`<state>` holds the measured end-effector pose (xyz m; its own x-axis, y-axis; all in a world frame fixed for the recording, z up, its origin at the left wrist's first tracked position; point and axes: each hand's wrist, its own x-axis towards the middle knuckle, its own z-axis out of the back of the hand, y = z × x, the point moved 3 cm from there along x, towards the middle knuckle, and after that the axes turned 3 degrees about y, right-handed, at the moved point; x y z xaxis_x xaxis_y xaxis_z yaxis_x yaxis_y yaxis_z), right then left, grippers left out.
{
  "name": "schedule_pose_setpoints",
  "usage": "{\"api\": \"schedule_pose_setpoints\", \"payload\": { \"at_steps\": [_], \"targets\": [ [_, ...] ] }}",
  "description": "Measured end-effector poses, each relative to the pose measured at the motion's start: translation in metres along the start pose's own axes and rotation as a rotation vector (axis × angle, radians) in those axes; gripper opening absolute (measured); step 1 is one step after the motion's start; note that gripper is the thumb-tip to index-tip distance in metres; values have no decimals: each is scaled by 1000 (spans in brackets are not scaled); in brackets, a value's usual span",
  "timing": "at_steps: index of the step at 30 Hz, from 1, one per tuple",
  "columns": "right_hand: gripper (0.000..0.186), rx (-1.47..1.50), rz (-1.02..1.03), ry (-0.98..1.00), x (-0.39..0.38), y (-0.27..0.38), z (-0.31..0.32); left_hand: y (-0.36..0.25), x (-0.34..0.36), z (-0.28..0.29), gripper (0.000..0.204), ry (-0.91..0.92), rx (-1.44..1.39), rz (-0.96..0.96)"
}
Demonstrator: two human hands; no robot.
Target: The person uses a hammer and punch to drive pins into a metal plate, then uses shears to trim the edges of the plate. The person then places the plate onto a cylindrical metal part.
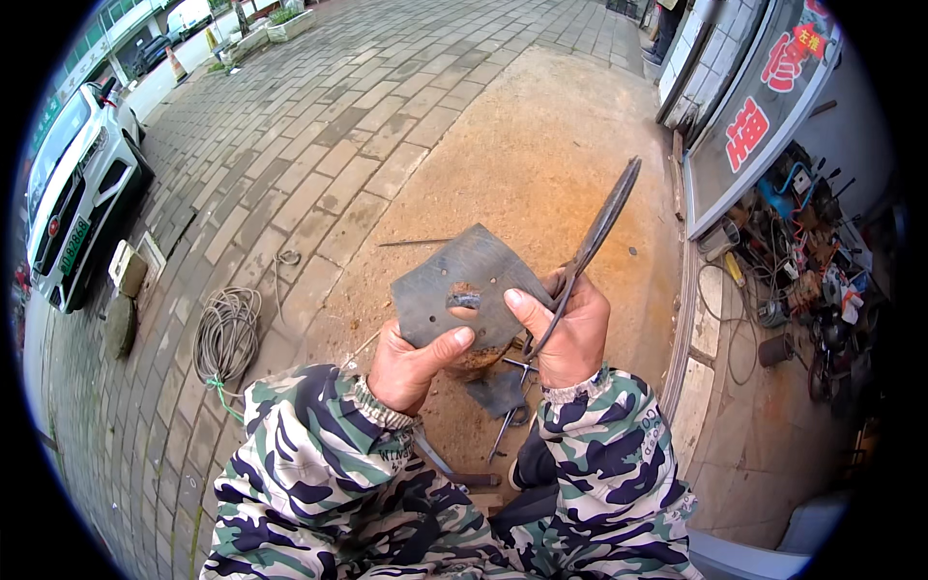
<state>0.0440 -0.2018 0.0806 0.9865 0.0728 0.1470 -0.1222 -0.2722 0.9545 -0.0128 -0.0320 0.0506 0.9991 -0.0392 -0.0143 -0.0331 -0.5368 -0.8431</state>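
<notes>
I hold a square dark-grey flat sheet [435, 295], with a central hole and small holes around it, in both hands. My left hand [416, 362] grips its lower left, thumb on top. My right hand [570, 333] grips its right side, also holding a long, dark, curved strip [609, 208] that rises up to the right. Behind the sheet a rusty round object [483, 356] is partly hidden. Below lie a dark offcut [493, 394], scissors [517, 416], a T-shaped metal tool [522, 365] and another long-handled tool [474, 478].
A coiled cable [224, 329] lies left on the paving [290, 116]. A white car [87, 193] is parked beyond, near stone blocks [126, 266]. Right, a glass door [735, 106] borders a pile of tools and parts [812, 280]. Another person's legs [662, 39] show at top right.
</notes>
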Motion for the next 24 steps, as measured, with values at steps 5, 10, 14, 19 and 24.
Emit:
{"api": "schedule_pose_setpoints", "payload": {
  "at_steps": [5,10,14,19,24],
  "targets": [
    [26,-25,1,15,-2,6,-4,-1,-1,3,25,25,-41,45],
    [24,-15,-24,-44,1,4,-3,0,5,1,26,-57,-121,7],
    [30,35,-109,68,-6,0,-12,-19,8,14,31,-182,-285,-2],
    [54,-162,-301,275,-36,-31,-24,-19,20,24,27,-202,-419,-76],
    [58,-309,-283,468,-48,-41,-44,-25,18,19,28,-271,-419,-107]
  ]
}}
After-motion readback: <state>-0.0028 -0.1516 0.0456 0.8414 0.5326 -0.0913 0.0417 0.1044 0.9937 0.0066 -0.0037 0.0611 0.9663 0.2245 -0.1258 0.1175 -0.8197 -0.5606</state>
